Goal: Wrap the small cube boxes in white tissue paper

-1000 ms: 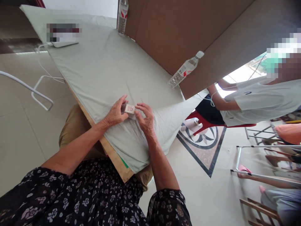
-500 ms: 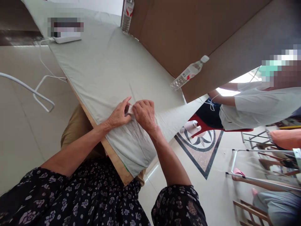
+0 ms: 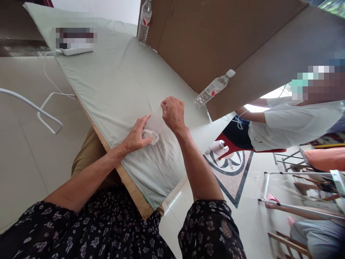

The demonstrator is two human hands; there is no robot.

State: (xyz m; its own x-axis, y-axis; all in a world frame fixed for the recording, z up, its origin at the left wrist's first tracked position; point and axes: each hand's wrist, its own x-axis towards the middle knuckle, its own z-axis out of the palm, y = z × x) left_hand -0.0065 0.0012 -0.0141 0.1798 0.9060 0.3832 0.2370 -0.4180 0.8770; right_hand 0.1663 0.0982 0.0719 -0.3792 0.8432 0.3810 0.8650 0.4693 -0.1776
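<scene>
A small whitish piece with a pale rim and beige middle [image 3: 151, 137], perhaps cloth or lace, is in my left hand [image 3: 137, 136]. The thumb lies at its lower edge while the index finger stretches out above it. Up and to the right of the piece, my right hand [image 3: 174, 112] is closed in a pinch over the cloth-covered table [image 3: 113, 86]. Whatever lies between those fingertips is too small to make out. A faint pale streak shows between the two hands, but I cannot tell what it is.
Two clear plastic bottles, one near [image 3: 215, 88] and one far [image 3: 145, 23], stand against a brown cardboard panel [image 3: 188, 43]. A white device [image 3: 78, 50] with a cable sits far left. To the right, a person in a white shirt [image 3: 296, 124] sits on a red chair.
My right hand has moved up and right, away from my left hand. The whitish piece, hidden mostly between the hands before, now shows more fully. The left index finger is spread further.
</scene>
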